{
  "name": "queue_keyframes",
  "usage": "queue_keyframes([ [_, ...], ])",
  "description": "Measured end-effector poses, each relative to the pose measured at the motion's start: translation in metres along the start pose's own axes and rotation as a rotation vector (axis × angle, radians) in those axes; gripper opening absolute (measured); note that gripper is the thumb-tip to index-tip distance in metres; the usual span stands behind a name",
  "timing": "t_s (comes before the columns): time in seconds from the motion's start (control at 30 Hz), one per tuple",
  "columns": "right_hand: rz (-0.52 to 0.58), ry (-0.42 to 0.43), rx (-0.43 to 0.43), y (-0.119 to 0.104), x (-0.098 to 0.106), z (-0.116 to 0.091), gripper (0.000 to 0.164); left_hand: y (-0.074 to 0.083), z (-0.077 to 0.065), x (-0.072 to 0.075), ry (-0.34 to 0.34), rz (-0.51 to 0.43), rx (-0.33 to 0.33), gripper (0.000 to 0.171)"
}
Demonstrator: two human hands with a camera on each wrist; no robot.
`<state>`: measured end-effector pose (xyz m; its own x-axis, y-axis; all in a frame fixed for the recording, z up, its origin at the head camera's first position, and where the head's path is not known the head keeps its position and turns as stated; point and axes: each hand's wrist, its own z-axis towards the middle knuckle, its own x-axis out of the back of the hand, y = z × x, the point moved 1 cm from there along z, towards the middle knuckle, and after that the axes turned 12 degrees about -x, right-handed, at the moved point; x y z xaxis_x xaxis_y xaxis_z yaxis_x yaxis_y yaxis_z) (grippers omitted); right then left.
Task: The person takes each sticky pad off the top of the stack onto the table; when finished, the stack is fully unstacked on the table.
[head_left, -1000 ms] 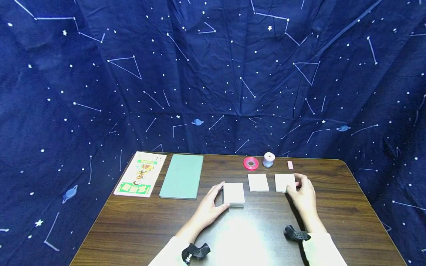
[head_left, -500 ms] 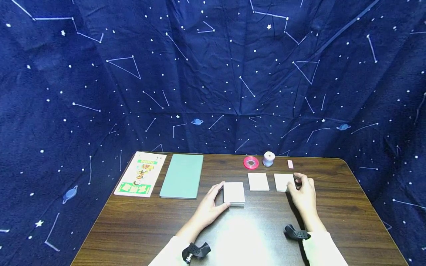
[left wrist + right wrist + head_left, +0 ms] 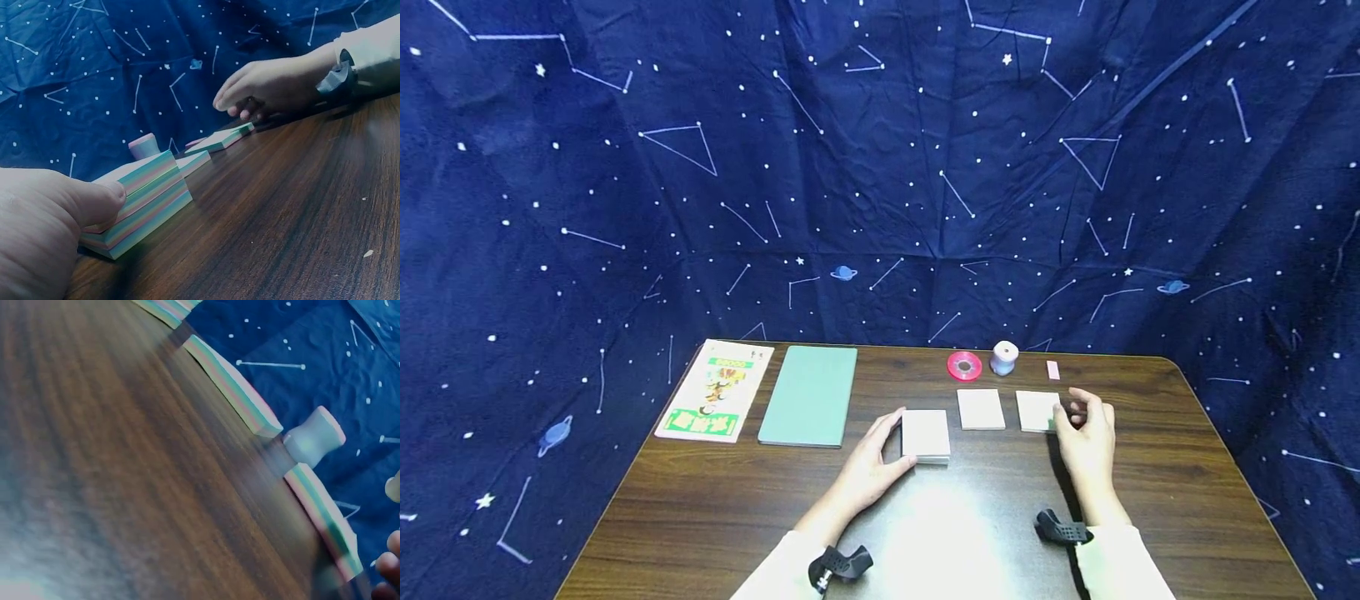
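The rightmost pad point(image 3: 1034, 412) was seen flat on the tabletop point(image 3: 1187, 475), just to the left of the right hand point(image 3: 1092, 437), to which it was far nearer than to the left hand point(image 3: 867, 477); no long axis was shown by its squarish top. Nothing was held in the right hand, its fingers being loosely curved. Leftward, past the middle pad point(image 3: 981, 409), the taller stack point(image 3: 925, 433) was gripped along its left side by the left hand.
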<state>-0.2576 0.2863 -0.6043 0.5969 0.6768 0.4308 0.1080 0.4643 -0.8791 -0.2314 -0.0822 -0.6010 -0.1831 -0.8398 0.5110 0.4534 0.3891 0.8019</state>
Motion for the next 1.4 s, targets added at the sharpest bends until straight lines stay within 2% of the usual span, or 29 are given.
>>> queue_keyframes([
  [0.13,0.038,-0.011,0.067,-0.017,0.0,-0.006,0.037,0.0,-0.001,0.002,-0.001,0.0,0.006,0.082],
  [0.27,0.111,-0.08,0.123,-0.04,0.003,-0.014,0.038,-0.001,0.0,0.001,-0.005,0.014,0.009,0.082],
  [0.37,0.139,-0.162,0.129,-0.054,0.003,-0.021,0.039,0.0,0.0,0.0,-0.007,0.013,0.007,0.082],
  [0.5,0.095,-0.287,0.122,-0.07,-0.002,-0.03,0.04,0.001,0.0,-0.001,-0.009,0.009,-0.009,0.082],
  [0.7,0.037,-0.497,0.108,-0.088,-0.028,-0.048,0.047,0.0,0.0,-0.001,0.004,0.003,0.004,0.082],
  [0.8,0.038,-0.571,0.08,-0.089,-0.041,-0.058,0.049,-0.001,0.0,-0.001,0.003,0.013,0.005,0.081],
  [0.9,0.046,-0.597,0.047,-0.086,-0.049,-0.067,0.051,-0.001,0.0,-0.002,-0.001,0.007,0.003,0.081],
  [1.03,0.117,-0.608,0.038,-0.081,-0.057,-0.076,0.056,-0.001,0.0,-0.002,-0.001,0.006,-0.004,0.081],
  [1.23,0.257,-0.692,0.035,-0.071,-0.072,-0.088,0.066,0.001,0.001,-0.001,0.008,0.023,-0.01,0.081],
  [1.4,0.309,-0.717,0.038,-0.06,-0.082,-0.094,0.071,0.001,0.001,-0.001,0.002,0.031,-0.022,0.082],
])
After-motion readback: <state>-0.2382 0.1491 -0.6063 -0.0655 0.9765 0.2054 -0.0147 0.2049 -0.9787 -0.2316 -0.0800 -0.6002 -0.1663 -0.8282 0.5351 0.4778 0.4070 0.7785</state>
